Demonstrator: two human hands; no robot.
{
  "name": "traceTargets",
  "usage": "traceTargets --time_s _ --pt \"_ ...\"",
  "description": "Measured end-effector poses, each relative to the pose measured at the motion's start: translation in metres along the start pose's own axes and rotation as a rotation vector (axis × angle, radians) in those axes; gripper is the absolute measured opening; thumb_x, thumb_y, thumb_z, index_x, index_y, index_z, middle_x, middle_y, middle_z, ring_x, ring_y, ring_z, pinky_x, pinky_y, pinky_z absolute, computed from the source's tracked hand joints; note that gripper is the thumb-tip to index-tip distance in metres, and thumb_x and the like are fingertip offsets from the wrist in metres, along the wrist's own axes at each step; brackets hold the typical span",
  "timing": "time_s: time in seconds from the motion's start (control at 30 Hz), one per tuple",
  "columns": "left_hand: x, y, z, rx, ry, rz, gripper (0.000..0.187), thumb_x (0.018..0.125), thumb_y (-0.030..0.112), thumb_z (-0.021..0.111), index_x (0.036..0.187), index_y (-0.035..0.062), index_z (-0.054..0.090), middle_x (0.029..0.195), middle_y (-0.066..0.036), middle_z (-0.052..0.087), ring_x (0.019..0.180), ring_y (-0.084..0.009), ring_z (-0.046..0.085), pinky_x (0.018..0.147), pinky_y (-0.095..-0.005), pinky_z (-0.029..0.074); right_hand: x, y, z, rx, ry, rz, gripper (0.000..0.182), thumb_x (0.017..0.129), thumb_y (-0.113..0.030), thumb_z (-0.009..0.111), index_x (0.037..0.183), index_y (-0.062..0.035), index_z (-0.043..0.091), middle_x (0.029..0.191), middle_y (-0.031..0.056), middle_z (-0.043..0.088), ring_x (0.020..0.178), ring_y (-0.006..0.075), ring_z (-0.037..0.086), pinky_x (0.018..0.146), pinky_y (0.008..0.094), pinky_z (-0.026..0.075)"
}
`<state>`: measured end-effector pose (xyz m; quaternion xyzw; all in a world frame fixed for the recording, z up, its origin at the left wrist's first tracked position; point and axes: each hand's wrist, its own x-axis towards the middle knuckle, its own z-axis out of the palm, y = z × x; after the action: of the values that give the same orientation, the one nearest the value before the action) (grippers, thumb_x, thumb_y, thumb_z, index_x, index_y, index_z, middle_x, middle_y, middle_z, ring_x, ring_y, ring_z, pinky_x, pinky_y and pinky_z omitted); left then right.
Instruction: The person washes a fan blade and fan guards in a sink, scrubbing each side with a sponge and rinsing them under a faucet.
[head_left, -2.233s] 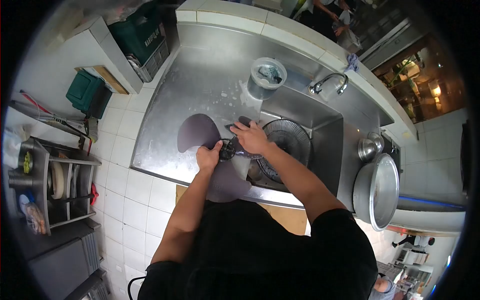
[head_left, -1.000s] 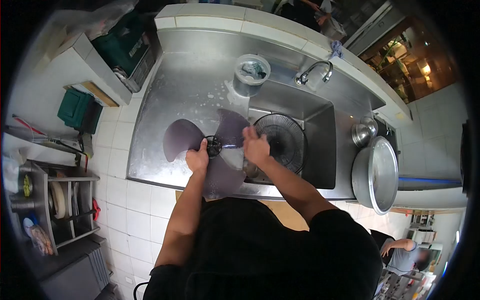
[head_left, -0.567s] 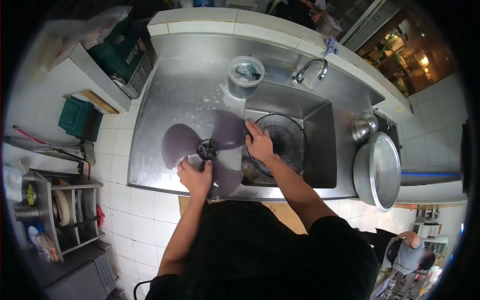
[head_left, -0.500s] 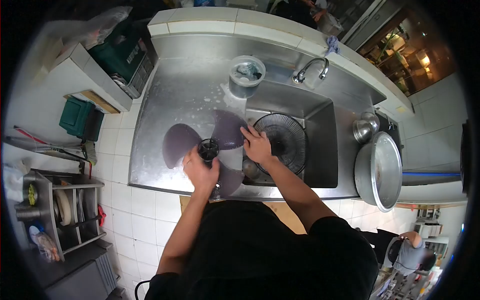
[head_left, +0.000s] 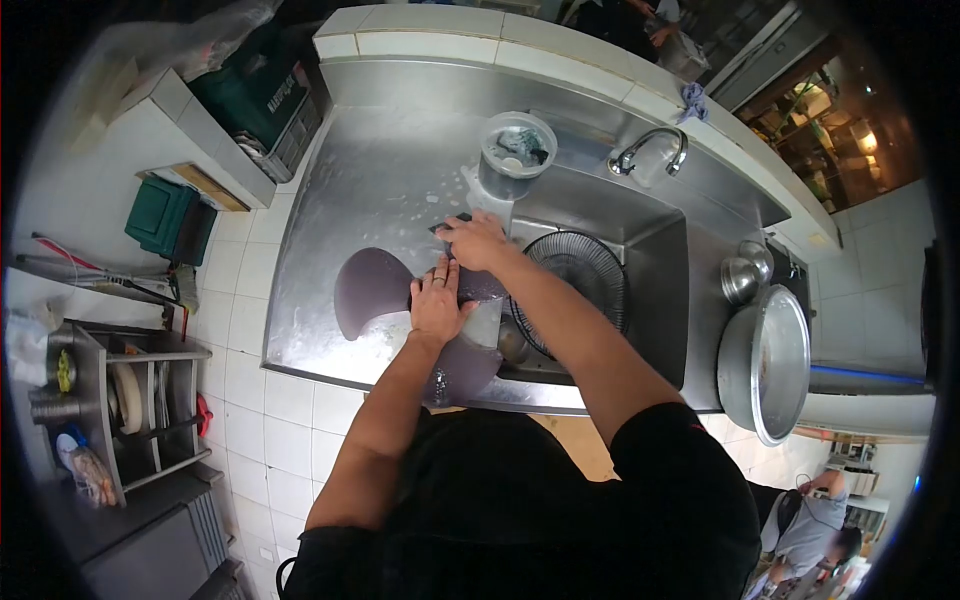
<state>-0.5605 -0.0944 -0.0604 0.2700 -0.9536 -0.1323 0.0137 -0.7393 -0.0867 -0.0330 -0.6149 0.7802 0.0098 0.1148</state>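
Head camera view, looking straight down at a person in a black shirt standing at a stainless steel table [head_left: 340,200] with a sink [head_left: 655,250] set into its right half. A purple three-bladed fan blade [head_left: 372,290] lies flat on the wet, soapy metal, at the near edge, partly overhanging the sink's left rim. One blade points left, one points toward the person, and the third runs away from the person, under the hands.

The left hand [head_left: 437,305] rests flat over the hub, palm down, fingers spread and open, pressing rather than gripping. The right hand [head_left: 472,242] lies just beyond it, on the far blade, fingers curled onto what looks like a small dark sponge or pad [head_left: 450,222]; the grip itself is too small to make out for certain. The two hands are nearly touching, the right arm crossing in from the sink side.

Inside the sink, just right of the hands, a round wire fan guard [head_left: 585,290] leans in the basin. A clear plastic tub [head_left: 517,155] holding a cloth stands on the table directly beyond the right hand, near enough to be in the path of a long stroke away from the person. The tap [head_left: 652,150] is farther right. A large metal basin [head_left: 768,362] and a small metal bowl [head_left: 742,280] sit well apart on the right.
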Motion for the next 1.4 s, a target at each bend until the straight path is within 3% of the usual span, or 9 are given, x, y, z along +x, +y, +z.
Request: traceTargets --time_s 0.27,0.53,0.67,0.87,0.93,1.07,1.17,1.23,1.4 --pt "-0.003 0.002 0.008 0.019 0.070 0.001 0.090 0.088 0.053 0.072 0.158 0.0047 0.041 0.165 -0.014 0.039 0.135 -0.0318 0.050 0.114 -0.0504 0.033 0.002 0.023 -0.012 -0.180 -0.123 -0.078 0.050 0.093 -0.020 0.057 0.139 -0.0397 0.066 0.162 -0.0040 0.047 0.136 0.0390 0.049 0.108 0.0597 0.039" --pt "-0.005 0.000 0.008 -0.013 0.002 -0.013 0.092 0.088 0.053 0.073 0.158 0.0037 0.040 0.165 -0.014 0.038 0.135 -0.0327 0.049 0.114 -0.0516 0.033 -0.005 0.007 -0.001 0.049 -0.023 -0.114 0.052 0.091 -0.019 0.056 0.135 -0.0444 0.068 0.164 -0.0034 0.045 0.129 0.0397 0.056 0.108 0.0473 0.046" --pt "-0.007 -0.002 0.012 -0.011 0.091 0.002 0.093 0.087 0.053 0.074 0.158 0.0035 0.040 0.164 -0.015 0.038 0.136 -0.0338 0.048 0.114 -0.0523 0.032 0.003 0.012 0.005 -0.052 0.009 0.019 0.047 0.090 -0.022 0.062 0.133 -0.0408 0.070 0.158 -0.0060 0.052 0.121 0.0408 0.059 0.104 0.0538 0.046" --pt "-0.001 -0.006 0.000 -0.069 0.102 0.060 0.103 0.079 0.050 0.081 0.160 0.0056 0.035 0.160 -0.018 0.040 0.137 -0.0359 0.046 0.116 -0.0536 0.030 -0.027 0.068 0.032 0.067 0.118 0.135 0.045 0.096 -0.023 0.054 0.137 -0.0354 0.069 0.155 0.0079 0.054 0.128 0.0299 0.060 0.110 0.0489 0.044" --pt "0.000 -0.004 -0.009 0.035 -0.050 0.012 0.109 0.074 0.044 0.084 0.162 0.0054 0.031 0.154 -0.022 0.044 0.136 -0.0376 0.048 0.113 -0.0538 0.036 -0.050 0.082 0.030 0.252 0.120 0.331 0.048 0.100 -0.026 0.055 0.146 -0.0374 0.061 0.157 0.0048 0.053 0.130 0.0373 0.059 0.113 0.0470 0.045" --pt "0.025 -0.009 -0.017 0.159 -0.199 -0.052 0.114 0.072 0.038 0.085 0.164 0.0062 0.026 0.149 -0.024 0.048 0.132 -0.0398 0.053 0.109 -0.0526 0.043 -0.105 0.073 0.022 0.847 0.147 0.593 0.050 0.102 -0.020 0.052 0.151 -0.0272 0.057 0.151 0.0114 0.059 0.131 0.0334 0.060 0.113 0.0398 0.043" --pt "0.037 -0.002 -0.077 0.105 -0.129 -0.036 0.106 0.075 0.029 0.081 0.163 0.0030 0.027 0.136 -0.026 0.058 0.121 -0.0405 0.063 0.101 -0.0503 0.050 -0.128 0.076 0.052 1.223 0.601 0.646 0.051 0.101 -0.018 0.055 0.151 -0.0129 0.057 0.141 0.0153 0.066 0.128 0.0301 0.062 0.110 0.0321 0.043" --pt "0.041 0.002 -0.130 -0.220 -0.056 -0.083 0.100 0.077 0.026 0.078 0.161 0.0013 0.030 0.135 -0.027 0.061 0.118 -0.0408 0.065 0.099 -0.0481 0.052 -0.142 0.079 0.052 1.610 0.624 0.729 0.050 0.101 -0.018 0.058 0.148 -0.0029 0.058 0.135 0.0154 0.068 0.124 0.0225 0.062 0.108 0.0307 0.043" --pt "0.045 -0.032 -0.168 -1.161 0.057 -0.073 0.081 0.080 0.012 0.064 0.157 0.0007 0.040 0.133 -0.023 0.065 0.119 -0.0346 0.067 0.098 -0.0438 0.055 -0.149 0.062 0.003 1.624 0.740 0.645 0.046 0.101 -0.015 0.058 0.145 0.0004 0.059 0.122 0.0056 0.069 0.109 0.0140 0.063 0.100 0.0268 0.046"
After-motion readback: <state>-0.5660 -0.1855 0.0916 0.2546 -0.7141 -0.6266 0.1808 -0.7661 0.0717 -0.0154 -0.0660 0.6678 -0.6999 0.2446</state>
